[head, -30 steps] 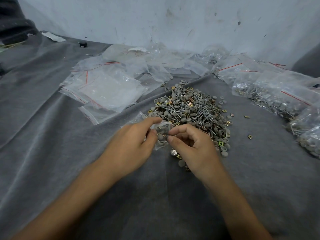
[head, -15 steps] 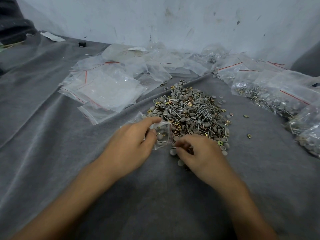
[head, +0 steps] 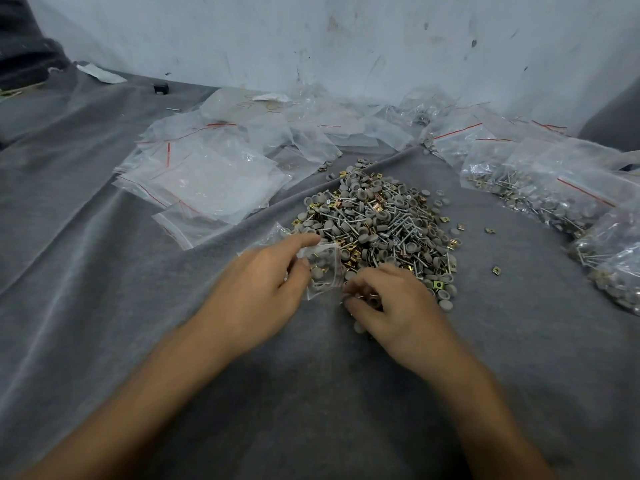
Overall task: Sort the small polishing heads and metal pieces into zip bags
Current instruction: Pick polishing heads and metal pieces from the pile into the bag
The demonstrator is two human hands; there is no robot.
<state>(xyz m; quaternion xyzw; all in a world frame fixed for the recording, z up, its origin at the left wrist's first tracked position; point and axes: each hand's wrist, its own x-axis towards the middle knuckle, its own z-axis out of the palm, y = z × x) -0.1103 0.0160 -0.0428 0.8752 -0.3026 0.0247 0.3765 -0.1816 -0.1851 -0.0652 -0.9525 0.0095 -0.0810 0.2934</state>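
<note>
- Cloth point(head: 104, 306), grey, carries the pile point(head: 377, 223) of polishing heads and metal pieces; empty zip bags point(head: 207, 178) lie left of the pile, filled bags point(head: 540, 181) right.
- Left hand point(head: 263, 289) pinches a small zip bag point(head: 325, 268) by its mouth at the pile's near edge.
- Right hand point(head: 398, 303), fingers curled on loose pieces point(head: 360, 299) beside it, should feed few at once.

Items around my work, not for sorting:
- Grey cloth point(head: 104, 306), creased, spread under everything.
- Pale wall point(head: 346, 36) behind, scuffed and spotted.
- Small black block point(head: 161, 88), far left on the cloth.
- White scrap point(head: 100, 73), near that block.
- Dark bundle point(head: 24, 46), top-left corner, unclear.
</note>
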